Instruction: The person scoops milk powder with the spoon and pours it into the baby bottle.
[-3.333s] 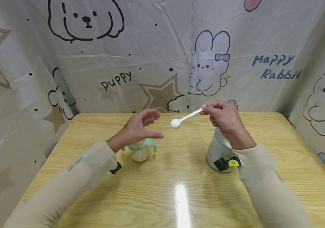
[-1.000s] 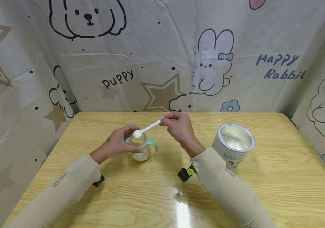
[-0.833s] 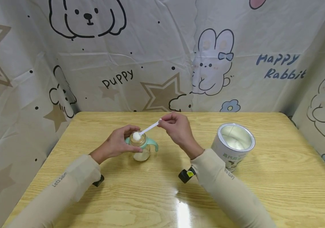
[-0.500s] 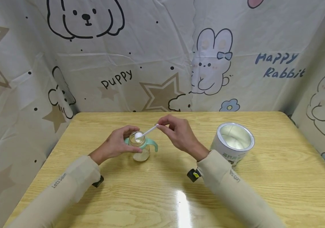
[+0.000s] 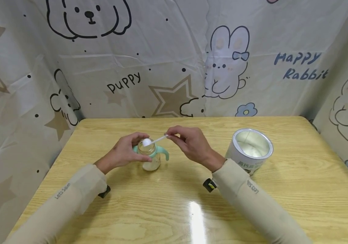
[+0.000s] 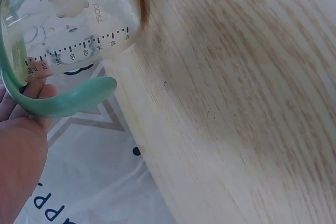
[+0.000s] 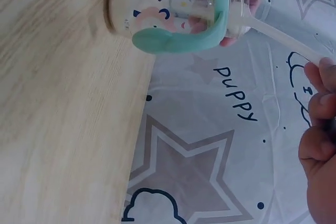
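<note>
A clear baby bottle (image 5: 151,166) with mint-green side handles (image 5: 163,152) stands uncapped on the table, left of centre. My left hand (image 5: 127,151) grips it round the neck, thumb in front and fingers behind. Marked graduations and whitish contents at the base show on the bottle (image 6: 68,19) in the left wrist view. My right hand (image 5: 192,144) pinches the handle end of a white measuring scoop (image 5: 147,142). Its bowl is tipped over at the bottle's mouth, rounded underside up. In the right wrist view the scoop's handle (image 7: 286,41) slants down from the fingers to the bottle opening.
An opened milk powder can (image 5: 251,149), silver-rimmed with pale powder inside, stands at the right beside my right forearm. The wooden table (image 5: 149,210) meets a printed cloth (image 5: 168,67) along its back edge.
The right hand has brought the powder-filled scoop from near the can leftward to the bottle and turned it over. The left hand, open earlier, has closed round the bottle's neck.
</note>
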Demonstrator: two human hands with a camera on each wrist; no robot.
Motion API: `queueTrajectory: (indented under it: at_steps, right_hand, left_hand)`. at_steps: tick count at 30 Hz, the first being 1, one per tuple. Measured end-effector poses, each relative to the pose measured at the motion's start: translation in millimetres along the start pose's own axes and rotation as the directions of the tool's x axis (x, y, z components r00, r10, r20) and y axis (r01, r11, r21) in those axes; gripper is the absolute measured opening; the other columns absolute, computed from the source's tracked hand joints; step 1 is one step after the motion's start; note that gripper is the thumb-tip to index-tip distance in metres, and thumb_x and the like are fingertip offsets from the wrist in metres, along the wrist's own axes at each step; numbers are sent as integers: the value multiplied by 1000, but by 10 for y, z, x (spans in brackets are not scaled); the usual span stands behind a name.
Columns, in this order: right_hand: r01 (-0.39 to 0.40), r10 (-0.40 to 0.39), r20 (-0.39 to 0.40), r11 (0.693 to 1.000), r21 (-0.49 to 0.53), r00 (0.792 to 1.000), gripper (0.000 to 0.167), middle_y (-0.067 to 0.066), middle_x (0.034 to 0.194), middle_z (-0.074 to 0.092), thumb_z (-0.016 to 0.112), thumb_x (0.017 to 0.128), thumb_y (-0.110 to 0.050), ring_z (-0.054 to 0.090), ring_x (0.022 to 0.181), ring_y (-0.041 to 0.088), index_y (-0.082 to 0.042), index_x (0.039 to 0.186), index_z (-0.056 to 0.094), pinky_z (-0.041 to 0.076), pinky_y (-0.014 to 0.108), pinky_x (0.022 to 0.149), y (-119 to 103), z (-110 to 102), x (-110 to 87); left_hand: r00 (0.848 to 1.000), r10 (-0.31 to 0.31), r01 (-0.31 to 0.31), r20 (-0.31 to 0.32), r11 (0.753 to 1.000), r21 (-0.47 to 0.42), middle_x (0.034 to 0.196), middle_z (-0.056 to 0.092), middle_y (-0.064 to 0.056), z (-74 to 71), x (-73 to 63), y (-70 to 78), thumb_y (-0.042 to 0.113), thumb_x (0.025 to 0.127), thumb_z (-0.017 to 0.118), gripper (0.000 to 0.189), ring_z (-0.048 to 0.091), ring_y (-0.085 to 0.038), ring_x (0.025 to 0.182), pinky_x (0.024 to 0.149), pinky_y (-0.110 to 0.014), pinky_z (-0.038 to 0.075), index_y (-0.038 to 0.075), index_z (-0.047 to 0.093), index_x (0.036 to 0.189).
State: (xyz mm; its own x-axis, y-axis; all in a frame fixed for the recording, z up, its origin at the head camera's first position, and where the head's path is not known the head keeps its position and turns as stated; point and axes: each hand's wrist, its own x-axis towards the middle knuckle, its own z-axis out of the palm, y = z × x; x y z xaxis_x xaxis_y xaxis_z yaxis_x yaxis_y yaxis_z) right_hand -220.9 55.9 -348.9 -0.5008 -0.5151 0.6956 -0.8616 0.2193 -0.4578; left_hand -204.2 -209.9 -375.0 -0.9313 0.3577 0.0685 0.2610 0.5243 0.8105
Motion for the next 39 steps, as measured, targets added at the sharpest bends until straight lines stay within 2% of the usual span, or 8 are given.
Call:
queueTrajectory:
  at_steps: [5, 13, 17, 27, 35, 39]
  right_hand:
    - [7, -7, 0, 1000, -26, 1000, 5, 3, 89, 72, 69, 93, -2, 45, 52, 3, -5, 97, 71, 41, 20, 46, 0, 2, 7]
    - [-33, 34, 17, 998, -54, 999, 5, 2, 85, 71, 69, 94, -4, 43, 49, 3, -5, 98, 72, 39, 21, 44, -7, 11, 15]
    - [-45, 46, 26, 997, -70, 999, 4, 0, 84, 71, 70, 94, -6, 43, 49, 2, -6, 97, 72, 39, 21, 44, -16, 13, 14]
    - [-33, 36, 32, 996, -80, 999, 4, 1, 83, 70, 70, 94, -5, 44, 49, 1, -5, 97, 71, 39, 20, 44, -24, 20, 10]
    - [-116, 116, -10, 993, 11, 993, 5, 3, 84, 72, 69, 94, -3, 42, 47, 3, -4, 99, 71, 36, 22, 40, -40, -44, 22]
    - [-180, 182, -43, 983, 43, 982, 6, 6, 85, 73, 69, 94, -3, 40, 46, 4, -2, 99, 71, 34, 22, 40, -43, -86, 25]
  left_hand:
    - [1000, 7, -7, 6, 1000, 7, 128, 64, -14, -9, 10, 9, 19, 72, 92, 76, 62, -29, 116, 94, -45, 54, -3, 55, 134]
    - [1000, -16, 15, 22, 998, 59, 129, 63, -13, -48, 22, 21, 21, 71, 93, 78, 59, -32, 121, 100, -50, 50, -1, 55, 135]
    - [999, -6, 3, 33, 996, 85, 130, 63, -14, -62, 36, 46, 23, 70, 93, 78, 57, -35, 124, 103, -52, 48, -1, 55, 134]
    - [999, 0, -3, 33, 996, 89, 129, 63, -14, -55, 34, 55, 23, 70, 93, 77, 58, -35, 123, 103, -52, 47, 1, 56, 134]
    - [998, 39, -42, 43, 996, 72, 131, 62, -14, -67, 39, 73, 23, 71, 92, 76, 56, -34, 125, 106, -52, 45, 1, 56, 134]
    - [996, 69, -71, 47, 997, 38, 134, 61, -15, -93, 60, 120, 21, 72, 92, 79, 54, -33, 128, 109, -52, 41, -1, 53, 137]
